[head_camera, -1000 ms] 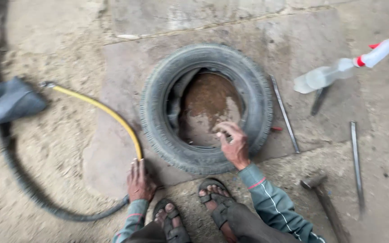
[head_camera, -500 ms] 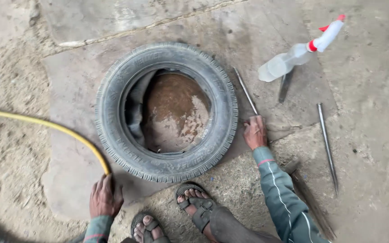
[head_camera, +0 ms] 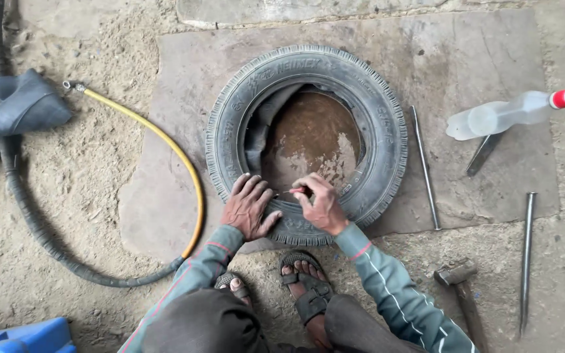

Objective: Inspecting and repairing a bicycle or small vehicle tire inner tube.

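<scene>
- I am squatting on the ground, and the tyre (head_camera: 305,134) is lying flat on a stone slab (head_camera: 479,78) just in front of my sandalled feet (head_camera: 305,287).
- My left hand (head_camera: 248,206) is resting on the near side of the tyre, palm down, fingers spread and holding nothing.
- My right hand (head_camera: 322,202) is sitting beside it on the same near edge, fingers curled and pinching a small thin tool (head_camera: 290,191) with a reddish part; I cannot tell exactly what it is.
- The tip of this tool is pointing toward my left hand, and the two hands are lying close together, almost touching.
- Inside the tyre, a dark inner tube (head_camera: 263,124) is showing at the left, and brown wet ground is showing in the middle.
- To the right of the tyre, a long metal bar (head_camera: 424,167) is lying on the slab, and further right a clear spray bottle (head_camera: 511,114) with a red part.
- A second bar (head_camera: 526,261) and a hammer (head_camera: 462,284) are lying near my right sleeve.
- On the left, a yellow hose (head_camera: 158,140) is curving over the sand, joining a dark hose (head_camera: 47,242).
</scene>
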